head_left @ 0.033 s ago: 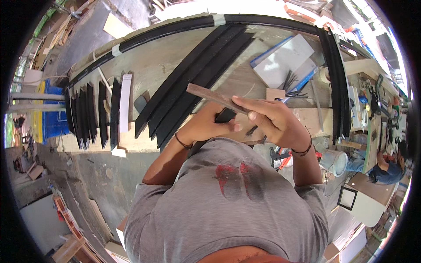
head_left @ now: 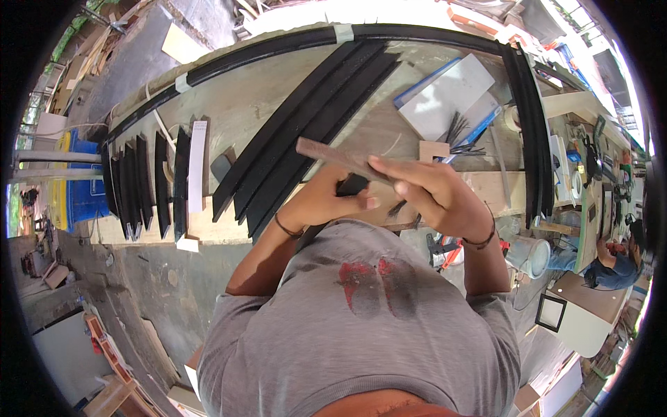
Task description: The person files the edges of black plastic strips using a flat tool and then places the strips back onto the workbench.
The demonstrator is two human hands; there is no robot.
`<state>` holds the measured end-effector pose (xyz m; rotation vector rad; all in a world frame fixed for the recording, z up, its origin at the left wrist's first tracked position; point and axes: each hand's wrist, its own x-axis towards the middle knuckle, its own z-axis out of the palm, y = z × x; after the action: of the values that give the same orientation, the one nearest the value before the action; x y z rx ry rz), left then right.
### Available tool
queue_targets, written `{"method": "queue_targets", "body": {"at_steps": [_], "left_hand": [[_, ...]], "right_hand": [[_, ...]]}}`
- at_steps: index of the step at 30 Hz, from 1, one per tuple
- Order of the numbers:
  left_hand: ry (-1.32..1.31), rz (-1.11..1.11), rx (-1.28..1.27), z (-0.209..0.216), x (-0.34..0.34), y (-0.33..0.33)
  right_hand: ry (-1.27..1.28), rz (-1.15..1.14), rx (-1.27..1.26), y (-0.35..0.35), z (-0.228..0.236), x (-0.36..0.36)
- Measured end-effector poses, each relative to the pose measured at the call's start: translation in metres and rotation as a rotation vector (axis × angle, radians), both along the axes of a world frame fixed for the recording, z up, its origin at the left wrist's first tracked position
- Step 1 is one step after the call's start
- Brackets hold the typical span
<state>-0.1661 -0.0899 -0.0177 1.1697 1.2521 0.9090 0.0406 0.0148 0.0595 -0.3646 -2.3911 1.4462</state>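
My right hand (head_left: 439,194) pinches a flat brown stick (head_left: 326,151) between thumb and fingers, its free end pointing up and left. Just below it, my left hand (head_left: 326,200) is closed round a black strip (head_left: 353,185), held close against my shirt. One end of that strip shows between thumb and fingers; the rest is mostly hidden by the hand and body. The brown stick passes over or against the strip's end; whether they touch I cannot tell. Beyond my hands, long black strips (head_left: 299,125) lie slanting across the workbench (head_left: 243,111).
Shorter black strips (head_left: 142,177) and a white strip (head_left: 198,167) lie at the left. At the right are a white panel (head_left: 448,97), a bundle of dark bristles (head_left: 458,135) and more black strips (head_left: 531,139). A bucket (head_left: 529,257) stands below; another person (head_left: 615,264) works far right.
The brown stick has shifted very slightly toward me along with my right hand. My left hand keeps its hold on the black strip.
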Motion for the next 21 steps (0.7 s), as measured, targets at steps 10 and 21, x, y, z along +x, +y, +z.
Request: {"method": "queue_targets", "body": {"at_steps": [10,21], "left_hand": [[-0.095,0.006,0.118,0.004,0.010,0.003],[-0.095,-0.031,0.131,0.011,0.000,-0.002]], "right_hand": [[-0.008,-0.047,0.021,-0.004,0.001,0.006],[0.094,0.020,-0.358,-0.017,-0.040,0.038]]}}
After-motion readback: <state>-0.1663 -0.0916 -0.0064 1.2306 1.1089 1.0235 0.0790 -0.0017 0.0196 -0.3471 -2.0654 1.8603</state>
